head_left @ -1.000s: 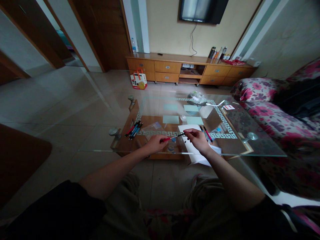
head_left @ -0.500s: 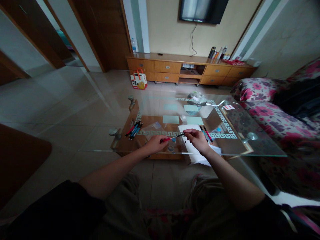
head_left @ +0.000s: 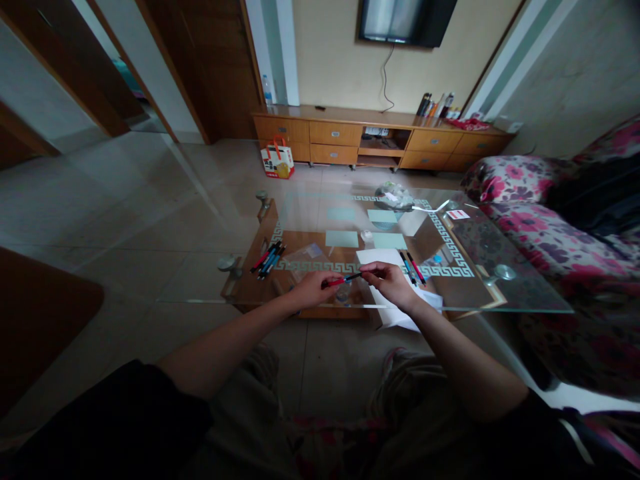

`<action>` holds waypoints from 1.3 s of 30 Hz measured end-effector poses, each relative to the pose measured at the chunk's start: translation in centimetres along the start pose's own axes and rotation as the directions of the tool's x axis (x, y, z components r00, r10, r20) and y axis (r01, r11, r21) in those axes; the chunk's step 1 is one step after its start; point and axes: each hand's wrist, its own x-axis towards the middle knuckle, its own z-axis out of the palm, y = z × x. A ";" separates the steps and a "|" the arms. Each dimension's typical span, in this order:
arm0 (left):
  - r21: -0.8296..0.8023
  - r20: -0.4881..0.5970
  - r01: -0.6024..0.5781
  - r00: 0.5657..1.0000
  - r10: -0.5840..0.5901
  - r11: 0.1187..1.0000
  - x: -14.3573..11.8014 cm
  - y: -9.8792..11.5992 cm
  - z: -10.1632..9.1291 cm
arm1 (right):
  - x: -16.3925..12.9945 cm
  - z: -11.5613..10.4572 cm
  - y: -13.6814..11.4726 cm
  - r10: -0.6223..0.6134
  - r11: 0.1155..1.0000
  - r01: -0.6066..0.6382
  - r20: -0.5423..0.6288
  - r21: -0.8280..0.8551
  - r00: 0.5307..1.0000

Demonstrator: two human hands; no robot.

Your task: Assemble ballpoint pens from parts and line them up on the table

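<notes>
The pen you are working on is slim, with a red barrel at its left end and a dark, thinner section toward the right. It lies nearly level, tilted slightly up to the right, held just above the near edge of the glass desk, between your two hands.

Your left hand is curled into a loose fist around the red end, fingers wrapped shut on the barrel, knuckles facing up. Your right hand comes in from the other side with its fingers pinched closed on the dark end, thumb and forefinger meeting at the tip. The two hands sit close together, with only a short stretch of the pen showing between them. Both forearms reach forward from your lap, bare below dark sleeves, the wrists about level with the desk's edge.

Beneath your right hand a white sheet of paper lies on the desk, partly covered by the hand and overhanging the near edge. Two more pens lie just beside it to the right, and a bundle of pens rests well apart to the left.

The pen's tip and its far end are hidden inside your fingers, and the dim light makes it hard to tell whether the dark section is a cap or a refill.
</notes>
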 end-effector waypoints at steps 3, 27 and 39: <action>-0.010 0.001 0.001 1.000 -0.001 1.000 -0.1 0.0 0.1 | -0.1 0.1 -0.3 -0.018 1.000 0.018 0.021 -0.006 1.000; 0.036 -0.043 -0.034 0.998 0.036 0.999 -0.2 1.2 -0.3 | -0.5 0.2 -0.7 -0.024 0.985 0.045 0.126 -0.165 0.992; 0.073 -0.070 -0.063 0.995 0.068 0.995 -0.2 1.1 -0.3 | -0.9 0.4 -0.5 0.043 0.966 0.008 0.191 -0.259 0.981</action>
